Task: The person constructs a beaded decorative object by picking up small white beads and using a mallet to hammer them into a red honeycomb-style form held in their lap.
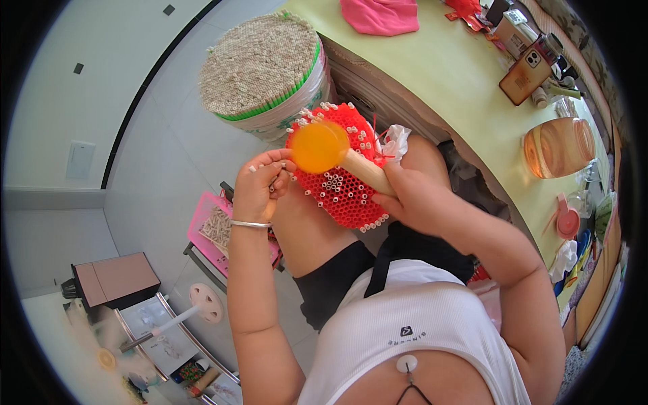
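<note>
My right hand (418, 199) is wrapped round the wooden handle of a mallet (318, 146). Its round orange-yellow head hangs over a red honeycomb-like bundle of tubes (331, 192) resting at my lap. Short white cylindrical pegs stick out of some of the tubes, around the rim and in a cluster at the middle. Beside the bundle's left edge, my left hand (260, 189) is closed round several loose white pegs (275, 181), its fingertips close to the mallet head. The head hides part of the bundle and whatever lies under it.
A large round bundle of white-tipped green tubes (260, 64) stands beyond my left knee. Low on the left is a pink basket (199, 233) of loose white pegs. The yellow-green table (466, 88) at right bears a phone (526, 75), a jar of amber liquid (559, 147) and a pink cloth (381, 15).
</note>
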A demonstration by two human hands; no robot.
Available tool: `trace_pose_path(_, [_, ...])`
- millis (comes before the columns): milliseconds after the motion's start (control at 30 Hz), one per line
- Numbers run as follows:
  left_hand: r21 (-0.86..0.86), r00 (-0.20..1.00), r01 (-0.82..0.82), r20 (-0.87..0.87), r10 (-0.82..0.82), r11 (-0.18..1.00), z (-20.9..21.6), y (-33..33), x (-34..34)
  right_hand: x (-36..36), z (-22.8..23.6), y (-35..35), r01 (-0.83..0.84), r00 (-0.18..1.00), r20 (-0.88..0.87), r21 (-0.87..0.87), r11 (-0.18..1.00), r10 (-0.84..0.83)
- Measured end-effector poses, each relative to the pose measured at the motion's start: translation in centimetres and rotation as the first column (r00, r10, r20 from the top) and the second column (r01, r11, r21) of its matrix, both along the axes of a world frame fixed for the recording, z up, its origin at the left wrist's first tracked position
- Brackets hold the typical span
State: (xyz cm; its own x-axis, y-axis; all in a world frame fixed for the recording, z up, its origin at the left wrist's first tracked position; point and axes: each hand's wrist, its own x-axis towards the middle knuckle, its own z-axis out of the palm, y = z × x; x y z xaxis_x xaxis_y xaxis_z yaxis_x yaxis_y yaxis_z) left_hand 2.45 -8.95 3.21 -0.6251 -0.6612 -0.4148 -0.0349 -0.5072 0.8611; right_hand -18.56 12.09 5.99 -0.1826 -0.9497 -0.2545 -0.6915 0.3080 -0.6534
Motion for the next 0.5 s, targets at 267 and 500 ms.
trace_pose_path(267, [-0.582,0.965,0.158,0.264,0.002,0.797,-0.3,0.4,-3.4,-0.5,3.8,0.1,0.282,0.843,0.463,0.055,0.958,-0.275])
trace_pose_path(500, [-0.852,0.859,0.497,0.510,0.046,0.166,-2.1,-0.2,-7.1,-1.8,1.9,2.4,0.324,0.745,0.568,0.152,0.934,-0.351])
